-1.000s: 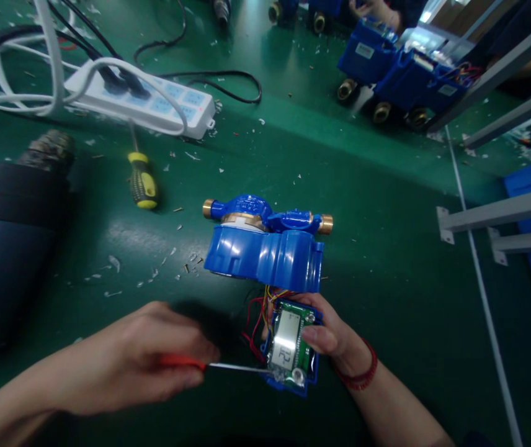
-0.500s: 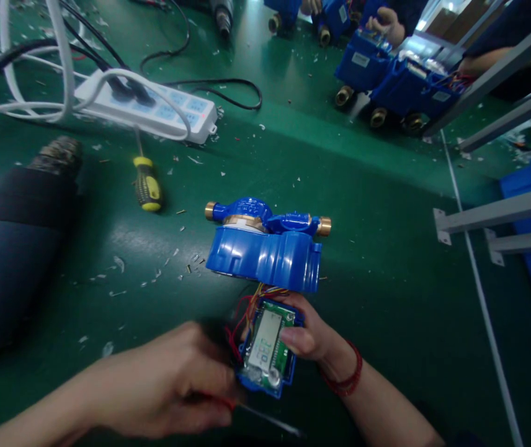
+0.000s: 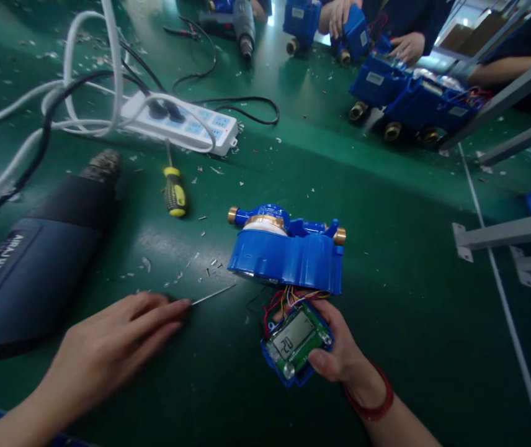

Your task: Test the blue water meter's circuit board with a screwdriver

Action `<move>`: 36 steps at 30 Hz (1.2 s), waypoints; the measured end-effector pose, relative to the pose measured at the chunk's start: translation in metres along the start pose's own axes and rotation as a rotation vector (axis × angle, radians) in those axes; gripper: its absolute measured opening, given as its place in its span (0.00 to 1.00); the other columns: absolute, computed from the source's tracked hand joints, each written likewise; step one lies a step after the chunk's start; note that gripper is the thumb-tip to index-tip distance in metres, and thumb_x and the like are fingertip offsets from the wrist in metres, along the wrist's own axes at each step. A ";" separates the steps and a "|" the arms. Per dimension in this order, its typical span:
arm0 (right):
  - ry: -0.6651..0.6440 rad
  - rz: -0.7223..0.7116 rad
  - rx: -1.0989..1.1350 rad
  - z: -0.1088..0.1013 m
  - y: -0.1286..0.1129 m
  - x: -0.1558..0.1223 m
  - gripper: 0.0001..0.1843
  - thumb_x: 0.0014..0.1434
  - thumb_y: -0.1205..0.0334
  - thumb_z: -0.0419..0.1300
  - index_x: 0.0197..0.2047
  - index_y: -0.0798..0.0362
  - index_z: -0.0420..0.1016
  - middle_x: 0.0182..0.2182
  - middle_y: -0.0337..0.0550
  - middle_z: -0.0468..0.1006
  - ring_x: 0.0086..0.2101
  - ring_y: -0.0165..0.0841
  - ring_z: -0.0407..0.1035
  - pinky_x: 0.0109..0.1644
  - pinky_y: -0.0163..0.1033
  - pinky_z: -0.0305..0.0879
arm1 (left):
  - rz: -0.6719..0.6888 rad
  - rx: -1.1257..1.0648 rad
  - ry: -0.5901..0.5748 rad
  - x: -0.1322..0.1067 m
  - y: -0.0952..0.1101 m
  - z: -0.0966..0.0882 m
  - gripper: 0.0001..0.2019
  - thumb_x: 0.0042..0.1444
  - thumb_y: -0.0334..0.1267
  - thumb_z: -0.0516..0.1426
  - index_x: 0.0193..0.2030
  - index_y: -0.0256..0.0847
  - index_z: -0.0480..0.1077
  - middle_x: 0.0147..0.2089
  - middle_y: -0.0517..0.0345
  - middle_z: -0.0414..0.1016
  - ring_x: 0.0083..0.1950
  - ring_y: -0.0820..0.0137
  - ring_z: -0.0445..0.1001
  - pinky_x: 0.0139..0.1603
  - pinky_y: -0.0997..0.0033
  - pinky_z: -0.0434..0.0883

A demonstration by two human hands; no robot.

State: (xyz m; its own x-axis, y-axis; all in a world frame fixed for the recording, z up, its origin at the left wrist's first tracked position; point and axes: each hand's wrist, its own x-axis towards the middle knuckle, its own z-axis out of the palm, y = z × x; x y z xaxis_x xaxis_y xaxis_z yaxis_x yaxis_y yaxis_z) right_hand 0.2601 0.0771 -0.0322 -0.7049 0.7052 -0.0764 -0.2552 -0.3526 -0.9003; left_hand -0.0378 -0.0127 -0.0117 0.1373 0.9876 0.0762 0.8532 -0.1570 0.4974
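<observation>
My left hand (image 3: 121, 335) rests low over the table at the left, its fingers closed around a screwdriver. Only the thin metal shaft (image 3: 214, 294) of that screwdriver shows, pointing up and right; the hand covers the handle. My right hand (image 3: 342, 347) grips a display module (image 3: 296, 338), a green circuit board with an LCD in a blue housing, thumb on its lower edge. Red, yellow and white wires run from the module up to a blue water meter (image 3: 288, 257) lying on its side, with brass threaded ends. Small screws lie left of the meter.
A yellow-black screwdriver (image 3: 175, 192), a large heat gun (image 3: 56, 242) and a white power strip (image 3: 186, 127) with looping cables lie left on the green table (image 3: 386, 298). Several blue meters (image 3: 414, 99) and other people's hands are at the far side. Grey metal bars (image 3: 517, 230) stand right.
My left hand has moved left, away from the module, with the screwdriver, whose shaft now points up and right. The module has turned in my right hand, and its LCD reading differs. The view has shifted.
</observation>
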 end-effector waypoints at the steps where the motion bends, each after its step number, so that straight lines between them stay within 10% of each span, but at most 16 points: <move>1: -0.006 -0.010 -0.050 0.001 0.002 -0.001 0.26 0.48 0.55 0.63 0.49 0.49 0.61 0.42 0.48 0.73 0.37 0.36 0.71 0.40 0.43 0.70 | 0.022 0.081 0.015 0.003 0.007 0.002 0.16 0.54 0.42 0.54 0.51 0.47 0.66 0.46 0.55 0.67 0.42 0.64 0.69 0.42 0.64 0.66; 11: 0.161 -0.121 -0.385 0.015 0.011 -0.004 0.28 0.44 0.63 0.61 0.50 0.49 0.61 0.42 0.48 0.74 0.39 0.42 0.71 0.43 0.45 0.70 | 0.045 0.063 0.196 0.001 0.114 0.051 0.23 0.52 0.32 0.57 0.55 0.33 0.62 0.42 0.45 0.67 0.41 0.64 0.66 0.37 0.67 0.69; 28: 0.188 -0.228 -0.571 0.020 0.014 -0.007 0.33 0.43 0.65 0.61 0.54 0.46 0.59 0.43 0.44 0.72 0.41 0.41 0.70 0.46 0.44 0.68 | -0.214 -0.682 0.081 0.008 0.102 0.055 0.06 0.57 0.27 0.49 0.37 0.41 0.63 0.34 0.58 0.66 0.35 0.76 0.67 0.33 0.77 0.66; 36: 0.219 -0.272 -0.539 0.023 0.010 -0.002 0.30 0.45 0.65 0.60 0.53 0.49 0.59 0.42 0.45 0.74 0.39 0.39 0.72 0.42 0.41 0.71 | -0.170 -0.632 0.168 -0.001 0.095 0.051 0.07 0.55 0.27 0.51 0.38 0.41 0.64 0.34 0.60 0.70 0.36 0.77 0.70 0.34 0.81 0.67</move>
State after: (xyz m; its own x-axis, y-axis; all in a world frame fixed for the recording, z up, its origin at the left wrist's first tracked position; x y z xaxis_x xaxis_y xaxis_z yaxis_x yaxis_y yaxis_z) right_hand 0.2439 0.0581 -0.0316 -0.4955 0.8555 0.1507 0.0033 0.1753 -0.9845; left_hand 0.0689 -0.0284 -0.0084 -0.0966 0.9935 0.0606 0.3910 -0.0181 0.9202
